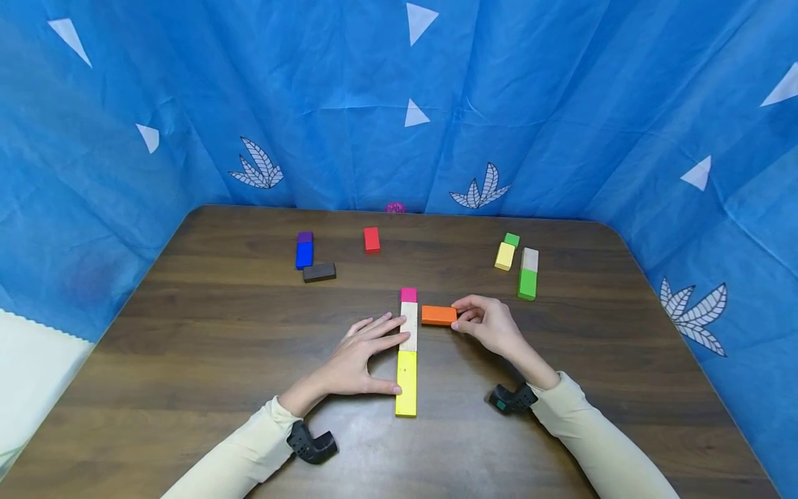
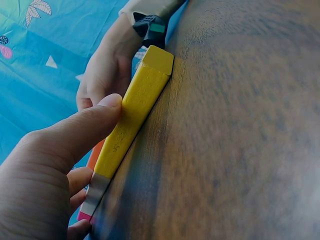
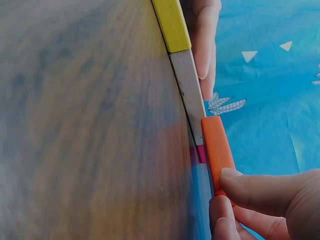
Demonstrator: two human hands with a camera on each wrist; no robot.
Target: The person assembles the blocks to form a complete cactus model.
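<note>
Down the table's middle runs a straight row of blocks laid end to end: pink [image 1: 408, 295], white [image 1: 409, 333] and yellow [image 1: 406, 384]. My left hand [image 1: 358, 357] spreads its fingers along the row's left side, fingertips on the white block and thumb on the yellow one [image 2: 132, 110]. Between thumb and fingers, my right hand [image 1: 492, 326] pinches the right end of an orange block [image 1: 439, 315]. This block lies crosswise, a small gap right of the white one. In the right wrist view the orange block [image 3: 218, 150] partly covers the row's far end.
At the back left are purple [image 1: 305, 237], blue [image 1: 304, 255] and black [image 1: 319, 272] blocks, with a red one [image 1: 372, 240] to their right. Back right, a small green block [image 1: 512, 240] touches a pale yellow one [image 1: 505, 256], beside a white [image 1: 530, 259] and green [image 1: 527, 284] pair.
</note>
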